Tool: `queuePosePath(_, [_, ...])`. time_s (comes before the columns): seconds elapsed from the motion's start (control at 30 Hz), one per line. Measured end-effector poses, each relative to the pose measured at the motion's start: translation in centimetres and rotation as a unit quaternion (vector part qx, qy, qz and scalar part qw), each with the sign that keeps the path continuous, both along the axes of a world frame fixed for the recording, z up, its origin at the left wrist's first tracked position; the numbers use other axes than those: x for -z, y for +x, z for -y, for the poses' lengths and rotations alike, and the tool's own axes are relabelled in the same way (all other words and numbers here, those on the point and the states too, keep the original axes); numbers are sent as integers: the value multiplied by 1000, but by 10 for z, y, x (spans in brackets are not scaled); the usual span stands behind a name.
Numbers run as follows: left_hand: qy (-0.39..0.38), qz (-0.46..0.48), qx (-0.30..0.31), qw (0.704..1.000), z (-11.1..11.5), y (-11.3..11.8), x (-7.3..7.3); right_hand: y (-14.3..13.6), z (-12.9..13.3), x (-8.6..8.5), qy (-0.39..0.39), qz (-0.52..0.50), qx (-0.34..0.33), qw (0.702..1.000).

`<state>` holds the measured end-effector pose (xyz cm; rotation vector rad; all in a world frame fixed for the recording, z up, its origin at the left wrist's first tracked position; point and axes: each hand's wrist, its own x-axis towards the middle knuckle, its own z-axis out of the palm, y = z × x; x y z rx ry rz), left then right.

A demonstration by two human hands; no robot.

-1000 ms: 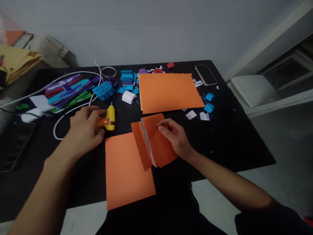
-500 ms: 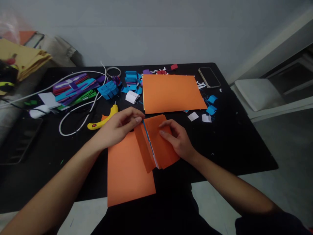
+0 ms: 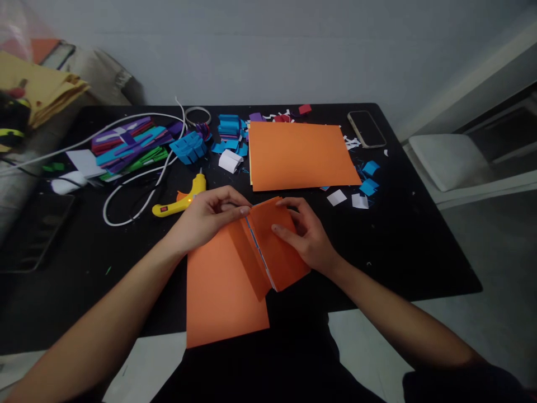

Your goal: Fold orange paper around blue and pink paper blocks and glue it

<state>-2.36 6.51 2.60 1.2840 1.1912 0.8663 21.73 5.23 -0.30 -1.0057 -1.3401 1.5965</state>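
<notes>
Both hands are on a folded orange paper booklet [image 3: 279, 246] with a blue and white strip along its inner fold. My left hand [image 3: 212, 215] pinches the booklet's upper left corner between thumb and fingers. On the right side, my right hand [image 3: 308, 235] grips the booklet, its thumb lying across the orange face and some fingers hidden by the paper. The booklet's left flap overlaps a flat orange sheet [image 3: 222, 296] near the table's front edge. Just beyond my left hand lies a yellow glue gun [image 3: 180, 200], its nozzle pointing away.
A stack of orange sheets [image 3: 304, 157] lies behind the booklet. Coloured paper strips [image 3: 130, 143], a white cable [image 3: 126, 221] and folded blue pieces [image 3: 188, 147] are at the back left. A phone [image 3: 366, 130] and paper scraps [image 3: 369, 186] sit at the right.
The booklet's gap along the strip looks narrower, its two sides closer together. My right fingers have shifted slightly along the top edge. The view has moved a little.
</notes>
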Motion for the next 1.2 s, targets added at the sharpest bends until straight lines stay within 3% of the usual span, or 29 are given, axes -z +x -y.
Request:
queuePosePath(0.4, [35,-28,-19,999,3,5,-1,0,-2,1,-84,8,20,996])
queuePosePath(0.87, [-10,-75,55,996,4,0,-10,2,-5,-1,-98,38,-15,994])
queuePosePath(1.0, [-49,-39,75,995,5,3,-8,4,-8,-3,-101,49,-37,993])
queuePosePath(1.1, [-59,-15,39,997,5,2,-6,8,-12,-7,-118,23,-32,992])
queuePosePath(1.2, [-22,-5,-44,999,6,-1,-5,12,-17,-12,-122,-16,9,992])
